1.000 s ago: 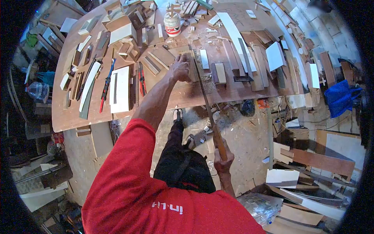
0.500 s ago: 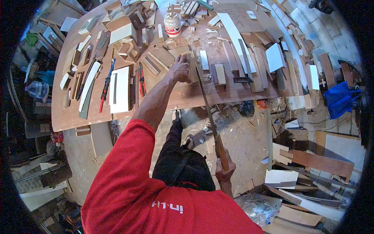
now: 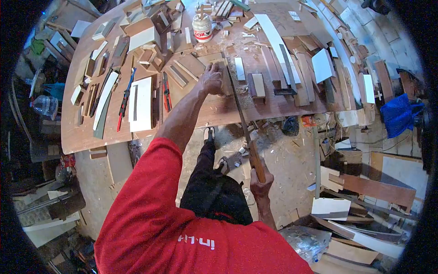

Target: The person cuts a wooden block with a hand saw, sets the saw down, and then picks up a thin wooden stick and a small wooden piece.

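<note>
Around me, pieces of cut wood lie on the floor and on a big reddish-brown wooden table point(image 3: 212, 115), which has pale sawdust and small chips near its middle. One person in a red shirt point(image 3: 196, 242) and black trousers point(image 3: 205, 192) stands at its near edge.

The left hand point(image 3: 212, 80) lies on a flat brown wooden board point(image 3: 213, 58) on the table. Its fingers are bent and rather close together; if they also grip something, I cannot tell. The right hand point(image 3: 261, 181) is lower, in front of the body, and it is closed around the brown wooden handle of a long saw with a narrow dark blade point(image 3: 242, 116). The blade goes over the table edge, and its far part lies along the right side of the board, quite near to the left hand. How deep the teeth sit, I cannot see.

Just to the right of the blade there is a small white rectangular piece point(image 3: 239, 68), and next to it a block with pale top and dark side point(image 3: 258, 85). To the left of the forearm lie a red and black tool point(image 3: 166, 93) and a white rectangular panel point(image 3: 141, 105). Farther back stands a white plastic tub with red lettering point(image 3: 202, 29).
</note>
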Demonstrator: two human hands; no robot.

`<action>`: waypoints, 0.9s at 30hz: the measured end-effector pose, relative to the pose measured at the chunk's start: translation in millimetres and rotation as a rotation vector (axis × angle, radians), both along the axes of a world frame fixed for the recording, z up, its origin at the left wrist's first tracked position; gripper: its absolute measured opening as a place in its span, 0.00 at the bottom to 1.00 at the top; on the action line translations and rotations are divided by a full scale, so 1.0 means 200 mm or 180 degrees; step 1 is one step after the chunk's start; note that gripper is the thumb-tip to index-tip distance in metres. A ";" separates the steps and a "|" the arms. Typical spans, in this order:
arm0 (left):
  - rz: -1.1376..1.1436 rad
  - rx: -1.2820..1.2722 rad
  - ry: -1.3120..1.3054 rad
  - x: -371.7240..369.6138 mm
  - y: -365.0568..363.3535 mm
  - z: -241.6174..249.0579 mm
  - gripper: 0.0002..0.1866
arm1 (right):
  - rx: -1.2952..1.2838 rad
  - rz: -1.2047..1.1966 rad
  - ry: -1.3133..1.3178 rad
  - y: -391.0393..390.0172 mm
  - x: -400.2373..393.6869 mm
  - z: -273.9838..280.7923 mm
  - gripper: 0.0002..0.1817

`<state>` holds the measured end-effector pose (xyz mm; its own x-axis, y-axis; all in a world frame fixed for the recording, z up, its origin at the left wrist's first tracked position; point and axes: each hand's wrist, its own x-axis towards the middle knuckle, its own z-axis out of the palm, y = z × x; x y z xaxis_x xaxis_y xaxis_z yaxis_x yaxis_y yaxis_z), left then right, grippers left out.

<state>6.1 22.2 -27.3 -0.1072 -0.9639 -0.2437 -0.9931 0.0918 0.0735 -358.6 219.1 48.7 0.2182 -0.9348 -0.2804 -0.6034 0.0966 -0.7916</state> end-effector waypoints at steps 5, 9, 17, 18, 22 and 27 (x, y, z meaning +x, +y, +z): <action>0.0164 0.0082 -0.0167 -0.04 0.02 0.10 0.49 | -0.0785 -0.0005 -0.0275 0.12 -0.07 0.02 0.23; 0.0092 0.0066 0.0067 0.00 -0.01 -0.01 0.48 | -0.0365 0.0036 -0.0076 0.02 -0.03 -0.05 0.22; 0.0221 0.0466 0.0204 -0.05 0.01 0.15 0.50 | -0.0729 -0.0013 -0.0353 0.11 -0.12 -0.09 0.25; 0.0247 0.0338 0.0113 -0.06 0.02 0.17 0.49 | -0.0876 0.0142 -0.0261 0.07 -0.10 -0.11 0.25; 0.0403 -0.0323 0.0487 -0.01 0.03 0.02 0.43 | -0.0565 0.0171 -0.0256 0.04 -0.08 0.01 0.25; 0.0209 -0.0216 0.0328 0.05 -0.03 -0.13 0.40 | -0.0507 -0.0032 -0.0192 0.18 -0.15 0.13 0.23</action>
